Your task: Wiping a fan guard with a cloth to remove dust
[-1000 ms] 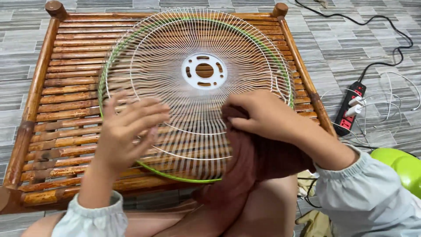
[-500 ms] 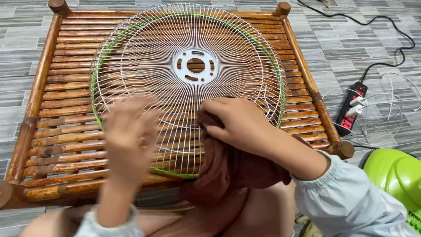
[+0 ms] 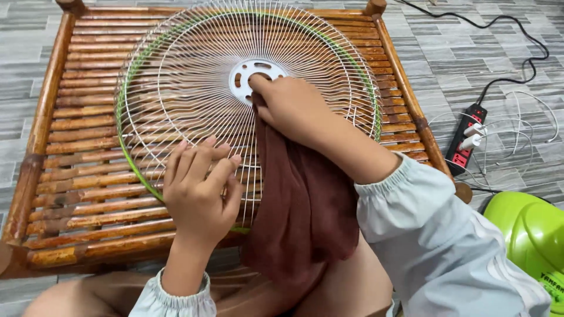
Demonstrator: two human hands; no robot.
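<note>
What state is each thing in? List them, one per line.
Fan grille: lying flat on the bamboo table, detached from any fan.
Brown cloth: bunched under the right hand, pressed on the grille's hub, its tail hanging off the table edge.
Right hand: closed on the cloth.
Left hand: open, fingers spread flat on the grille.
Power strip: on the floor, white plugs in it.
Bamboo table: bearing the grille.
</note>
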